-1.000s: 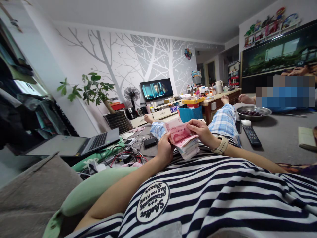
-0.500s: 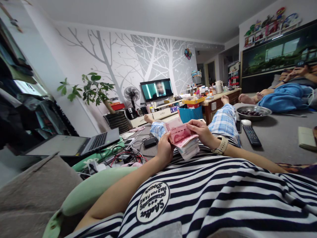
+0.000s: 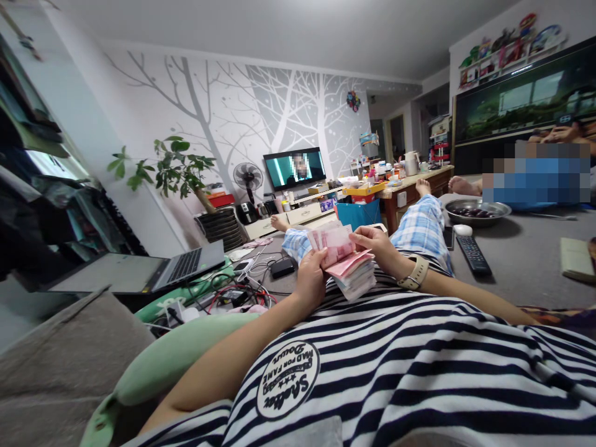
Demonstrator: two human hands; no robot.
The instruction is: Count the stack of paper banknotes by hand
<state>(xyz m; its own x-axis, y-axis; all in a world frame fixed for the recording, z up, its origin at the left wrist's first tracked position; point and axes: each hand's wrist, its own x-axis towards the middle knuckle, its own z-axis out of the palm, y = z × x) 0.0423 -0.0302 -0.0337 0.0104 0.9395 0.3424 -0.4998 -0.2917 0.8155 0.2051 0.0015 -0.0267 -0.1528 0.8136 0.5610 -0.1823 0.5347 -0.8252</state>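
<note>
In the head view, the person's left hand (image 3: 311,277) is curled around a thick wad of folded paper money, pale at its edges (image 3: 356,277), and a fan of thin pink paper notes (image 3: 336,244) standing up above it. The left thumb presses on the near side; I cannot tell how the fingers behind are bent. The right hand (image 3: 380,247), with a cream-coloured watch with a soft band (image 3: 415,274) on its wrist, has its thumb and first finger nearly closed at the far corner of the pink notes. I cannot tell if it has one note or more. The money is up in front of the tummy, over the black-and-white striped cloth shirt (image 3: 400,354), between the legs in blue-and-white checked cloth trousers (image 3: 421,225). It looks like the middle of leafing through the notes, with many in the wad. The next move seems to call for a light, careful pinch on one note, while the left thumb keeps the rest tight so none slip out.
</note>
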